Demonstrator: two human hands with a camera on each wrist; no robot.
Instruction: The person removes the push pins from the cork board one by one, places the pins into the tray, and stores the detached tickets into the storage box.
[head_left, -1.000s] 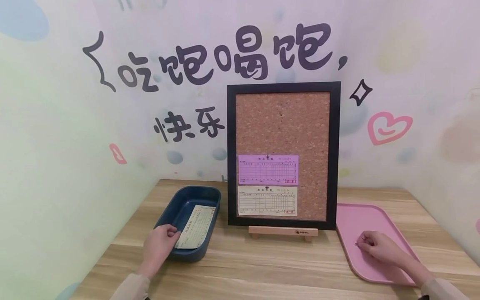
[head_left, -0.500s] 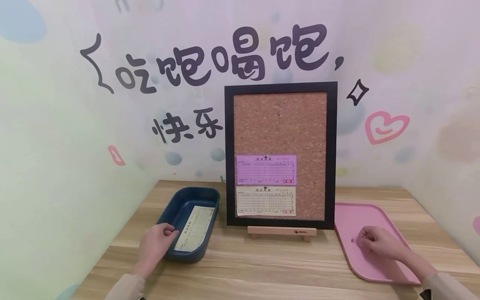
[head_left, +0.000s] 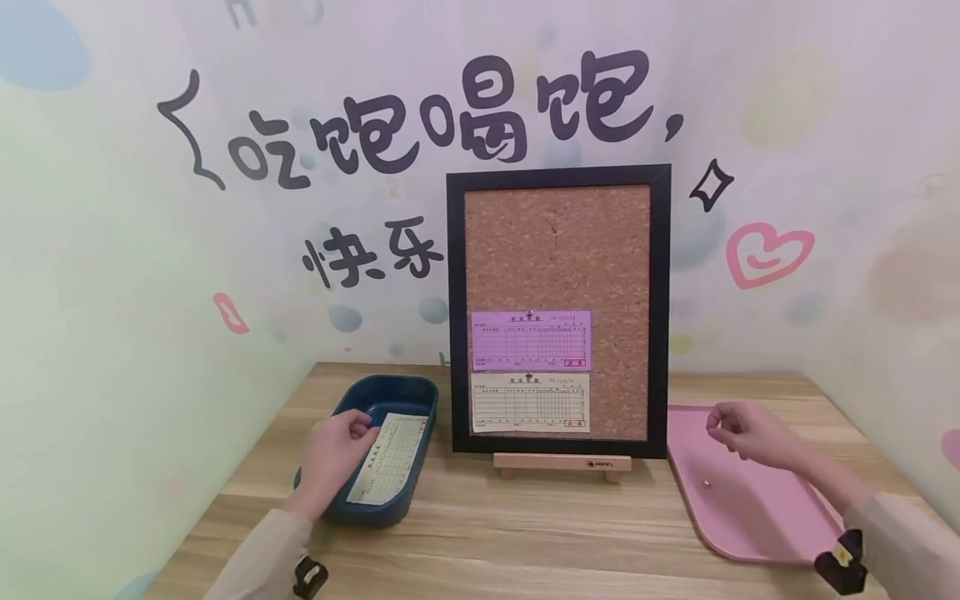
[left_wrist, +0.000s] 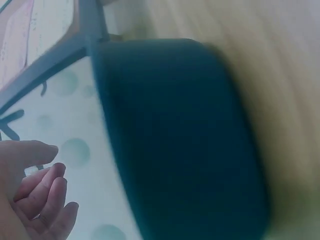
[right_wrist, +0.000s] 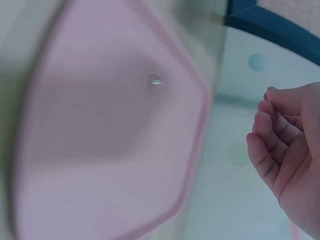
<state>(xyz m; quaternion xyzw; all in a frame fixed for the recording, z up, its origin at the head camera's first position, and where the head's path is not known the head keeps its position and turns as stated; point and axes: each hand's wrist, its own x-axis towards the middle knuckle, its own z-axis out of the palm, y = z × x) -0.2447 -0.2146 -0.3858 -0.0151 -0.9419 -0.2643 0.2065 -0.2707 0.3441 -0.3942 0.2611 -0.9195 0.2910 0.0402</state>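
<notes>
My left hand [head_left: 339, 450] hovers over the dark blue basin [head_left: 307, 475], fingers loosely bent and thumb apart from the index finger in the left wrist view. It holds nothing. A cream receipt slip [head_left: 388, 462] with printed lines lies aslant in the basin, partly overlapped by the fingertips in the head view. On the pink tray [head_left: 750, 525] rests a small shiny pushpin [head_left: 706, 483]. Above the tray's far part is my right hand [head_left: 753, 433], loosely curled, with thumb and index tips close together and no thing showing between them.
Between the containers a black-framed cork board [head_left: 558, 250] leans on a small wooden easel [head_left: 562, 462]. A purple slip [head_left: 531, 342] and a cream slip [head_left: 530, 402] are pinned low on it. A lettered wall [head_left: 360, 317] rises behind the wooden table [head_left: 525, 533].
The right hand has left the pushpin on the tray and lifted away toward the back. From the cream slip's edge, the left hand has risen off the basin's rim; the slip stays inside.
</notes>
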